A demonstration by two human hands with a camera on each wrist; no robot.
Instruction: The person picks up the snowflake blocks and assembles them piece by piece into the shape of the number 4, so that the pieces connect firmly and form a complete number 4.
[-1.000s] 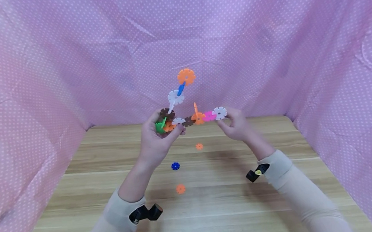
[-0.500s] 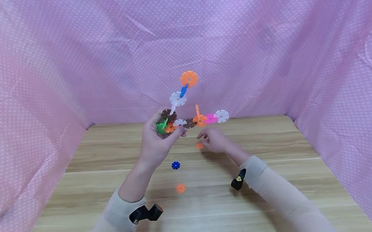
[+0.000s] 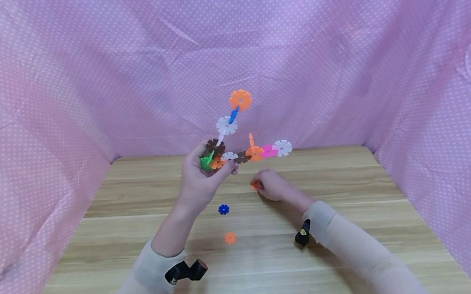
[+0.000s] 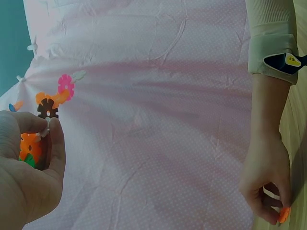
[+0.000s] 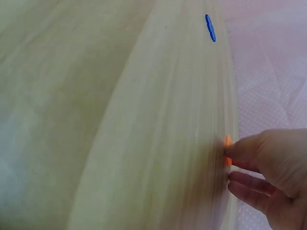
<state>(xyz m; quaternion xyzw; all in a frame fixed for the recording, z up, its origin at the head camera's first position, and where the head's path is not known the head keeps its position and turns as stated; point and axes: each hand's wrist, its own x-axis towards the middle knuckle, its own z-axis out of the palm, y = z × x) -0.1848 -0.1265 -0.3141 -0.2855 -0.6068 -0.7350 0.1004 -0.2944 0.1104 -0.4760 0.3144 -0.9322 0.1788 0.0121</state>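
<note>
My left hand pinches a chain of linked snowflake discs by a white disc, holding it above the table. One branch runs right through brown, orange and pink discs to a white end disc. Another rises through white and blue discs to an orange disc. Green and orange discs sit within the palm, partly hidden by fingers. Low over the table, my right hand pinches a loose orange snowflake disc between thumb and fingers. Whether that disc still touches the wood, I cannot tell.
On the wooden table lie a dark blue disc and, nearer to me, another orange disc. Pink dotted cloth walls the table's back and both sides.
My right hand has let go of the chain's white end, come down to the table and taken the loose orange snowflake disc. The left hand stays nearly still with the chain.
</note>
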